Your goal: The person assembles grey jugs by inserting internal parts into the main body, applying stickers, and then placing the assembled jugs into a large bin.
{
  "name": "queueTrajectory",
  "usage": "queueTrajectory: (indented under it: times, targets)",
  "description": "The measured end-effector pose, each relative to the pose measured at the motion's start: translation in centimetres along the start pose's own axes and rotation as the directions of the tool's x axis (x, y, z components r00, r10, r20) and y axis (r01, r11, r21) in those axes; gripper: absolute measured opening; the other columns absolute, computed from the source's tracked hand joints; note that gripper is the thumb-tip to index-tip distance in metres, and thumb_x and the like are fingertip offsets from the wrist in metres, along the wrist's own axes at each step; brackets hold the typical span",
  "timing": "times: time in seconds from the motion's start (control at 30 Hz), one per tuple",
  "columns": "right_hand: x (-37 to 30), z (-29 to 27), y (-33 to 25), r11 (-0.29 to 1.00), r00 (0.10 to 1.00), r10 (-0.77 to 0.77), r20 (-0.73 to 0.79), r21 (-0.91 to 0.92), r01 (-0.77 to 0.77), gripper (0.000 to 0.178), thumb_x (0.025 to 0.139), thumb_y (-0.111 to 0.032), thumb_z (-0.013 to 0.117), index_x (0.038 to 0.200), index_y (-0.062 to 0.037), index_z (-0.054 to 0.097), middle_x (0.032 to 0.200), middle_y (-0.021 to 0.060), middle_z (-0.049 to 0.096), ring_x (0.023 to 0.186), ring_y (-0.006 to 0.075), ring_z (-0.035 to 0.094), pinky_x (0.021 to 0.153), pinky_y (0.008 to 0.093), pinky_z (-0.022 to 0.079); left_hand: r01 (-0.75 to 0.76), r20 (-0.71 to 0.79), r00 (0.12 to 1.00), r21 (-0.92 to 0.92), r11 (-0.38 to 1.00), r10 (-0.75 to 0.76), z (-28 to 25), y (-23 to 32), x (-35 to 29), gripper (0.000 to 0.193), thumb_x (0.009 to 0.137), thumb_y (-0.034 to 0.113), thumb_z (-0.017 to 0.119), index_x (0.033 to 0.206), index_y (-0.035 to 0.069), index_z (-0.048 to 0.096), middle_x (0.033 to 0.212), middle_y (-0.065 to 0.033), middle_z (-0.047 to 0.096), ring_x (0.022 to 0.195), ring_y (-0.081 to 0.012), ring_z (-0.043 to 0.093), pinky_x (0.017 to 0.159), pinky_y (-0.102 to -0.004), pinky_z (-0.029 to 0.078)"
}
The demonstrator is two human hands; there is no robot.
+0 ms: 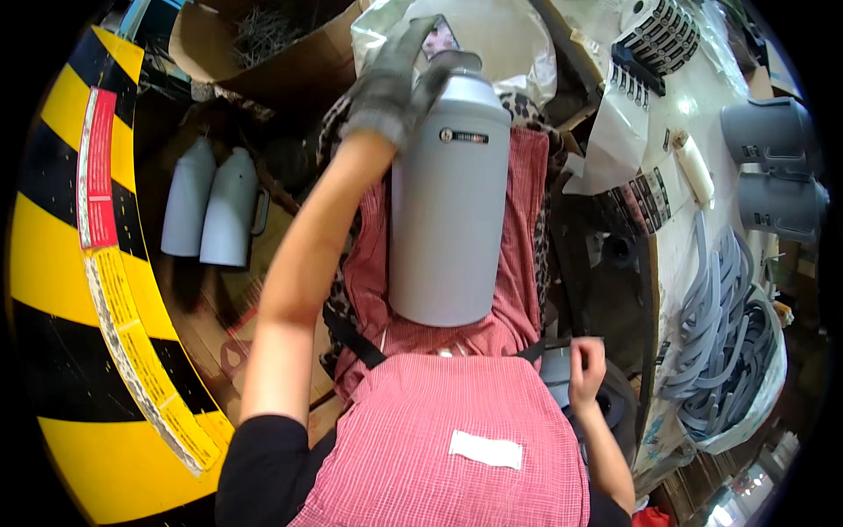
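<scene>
A large grey thermos jug body [452, 220] with a small dark label near its shoulder lies along my lap, its neck pointing away from me. My left hand [391, 88], in a dark grey work glove, wraps around the neck end. By its fingertips shows a small patch with a pinkish pattern [441, 37]; I cannot tell what it is. Low on the right, my bare right hand [587, 373] is curled closed beside the jug, apart from it. A thin dark edge shows at its top, and whatever is in the fingers cannot be made out.
Two grey jugs [230, 206] stand at left, behind a yellow-and-black striped panel [44, 351]. A cardboard box [206, 44] with thin pieces is far left. On the right bench are label rolls [659, 35], grey handles in a bag [716, 351] and more grey jugs [777, 206].
</scene>
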State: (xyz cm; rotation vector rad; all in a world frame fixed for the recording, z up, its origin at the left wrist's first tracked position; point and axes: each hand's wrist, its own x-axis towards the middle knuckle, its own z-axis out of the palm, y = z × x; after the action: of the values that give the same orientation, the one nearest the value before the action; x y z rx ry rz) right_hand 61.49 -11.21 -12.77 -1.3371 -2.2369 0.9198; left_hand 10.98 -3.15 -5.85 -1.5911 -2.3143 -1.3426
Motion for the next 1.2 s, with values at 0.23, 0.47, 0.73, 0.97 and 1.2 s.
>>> queueTrajectory:
  times: [0.23,0.47,0.73,0.97,1.2]
  targets:
    - [-14.4,-3.4,2.3,0.905,0.873,0.245,0.422,-0.423,-0.049,0.062,0.076,-0.028,0.081,0.133,-0.0174,0.061,0.153,0.0123,0.043,0.143,0.0397,0.033,0.114,0.0580,0.032,-0.011,0.337,0.933,-0.318,0.948,0.123,-2.6,-1.1,3.7,0.042,0.094,0.045,0.068,0.104,0.004,0.068,0.114,-0.0120,0.073,0.102,-0.0254,0.068,0.091,-0.0373,0.054]
    - [-8.8,-6.9,3.8,0.827,0.665,0.059,0.744,-0.410,0.386,0.067,0.070,-0.015,0.078,0.134,-0.0222,0.061,0.137,0.0073,0.055,0.126,0.0336,0.050,0.103,0.0478,0.044,0.283,0.619,0.784,-0.423,0.861,0.047,-17.7,-1.2,0.0,0.038,0.096,0.030,0.063,0.127,0.009,0.059,0.141,-0.0105,0.058,0.121,-0.0221,0.060,0.106,-0.0329,0.046]
    - [-8.3,-8.8,5.1,0.921,0.604,-0.121,0.788,-0.137,0.364,0.059,0.068,0.000,0.069,0.125,-0.0099,0.064,0.122,0.0132,0.061,0.118,0.0354,0.057,0.102,0.0424,0.049,0.280,0.349,0.921,-0.289,0.915,-0.172,-22.8,-6.4,-5.3,0.048,0.107,0.039,0.049,0.133,0.000,0.059,0.124,-0.0097,0.065,0.113,-0.0163,0.062,0.101,-0.0291,0.049]
    - [-8.0,-16.1,5.6,0.910,0.614,0.412,0.674,-0.266,-0.318,0.065,0.062,-0.007,0.071,0.126,-0.0003,0.061,0.113,0.0140,0.058,0.103,0.0284,0.059,0.093,0.0334,0.048,0.181,0.193,0.981,-0.837,0.517,-0.031,-22.2,-15.2,-12.4,0.040,0.105,0.029,0.049,0.132,0.002,0.057,0.133,-0.0127,0.060,0.124,-0.0230,0.056,0.107,-0.0379,0.045]
    - [-2.2,-21.9,6.3,0.582,0.255,0.658,0.709,-0.263,-0.769,0.053,0.077,-0.031,0.082,0.117,0.0006,0.066,0.107,0.0035,0.068,0.094,0.0114,0.061,0.086,0.0289,0.050,0.100,-0.229,0.946,-0.461,0.882,-0.227,-19.9,-16.3,-14.4,0.040,0.103,0.030,0.051,0.132,0.002,0.057,0.134,-0.0132,0.059,0.125,-0.0251,0.054,0.108,-0.0394,0.044]
